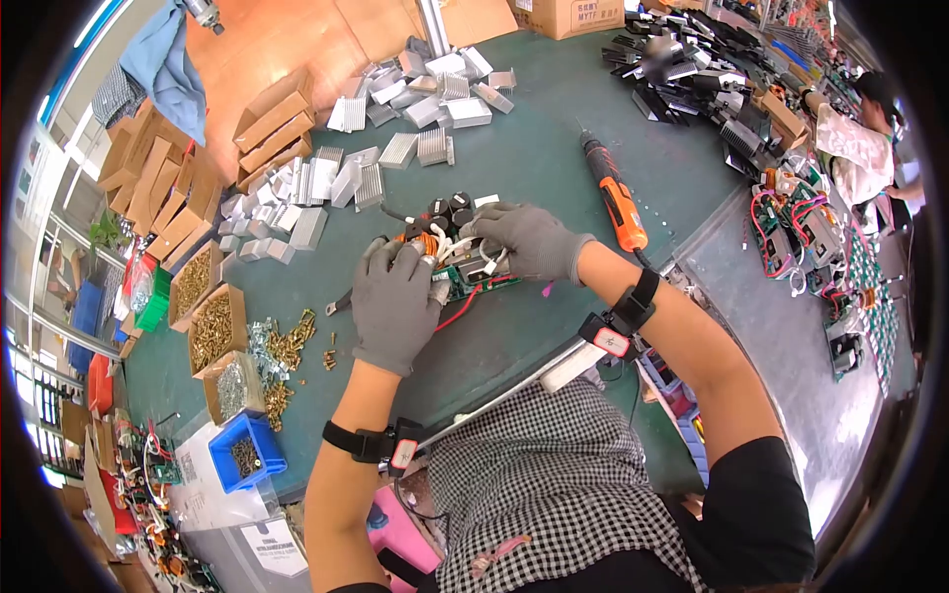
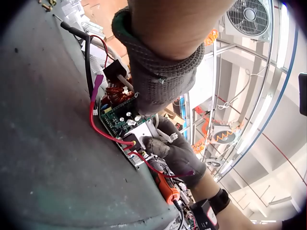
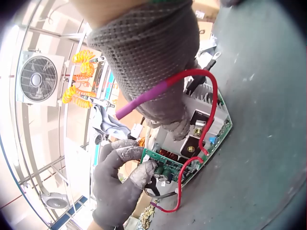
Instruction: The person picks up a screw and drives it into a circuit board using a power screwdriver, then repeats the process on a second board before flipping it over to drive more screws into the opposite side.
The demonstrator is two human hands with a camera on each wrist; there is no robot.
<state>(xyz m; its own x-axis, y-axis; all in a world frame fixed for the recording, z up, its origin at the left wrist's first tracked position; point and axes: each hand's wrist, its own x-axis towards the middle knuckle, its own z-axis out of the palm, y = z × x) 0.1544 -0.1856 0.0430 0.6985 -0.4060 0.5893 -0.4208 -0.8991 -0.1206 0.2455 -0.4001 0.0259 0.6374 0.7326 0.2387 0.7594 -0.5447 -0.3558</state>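
Both hands wear grey gloves and are at a green circuit board [image 1: 474, 281] with a copper coil, black capacitors, silver heat sinks and red leads. My left hand [image 1: 397, 301] holds the board's left end; in the right wrist view its thumb [image 3: 144, 173] lies on the near face of a small upright green board [image 3: 165, 162], fingers behind. My right hand [image 1: 524, 240] grips the other end, by the white cables [image 1: 491, 259]. Its thumb [image 2: 158, 147] lies against a silver heat sink [image 2: 144, 130] in the left wrist view. A red lead [image 3: 211, 96] with a purple sleeve loops up beside the right glove.
An orange electric screwdriver [image 1: 619, 203] lies to the right. Silver heat sinks [image 1: 450, 89] are heaped at the back, black ones [image 1: 682, 74] at back right. Boxes of brass screws [image 1: 213, 331] and a blue bin [image 1: 222, 463] stand left. Wired boards [image 1: 806, 237] lie far right.
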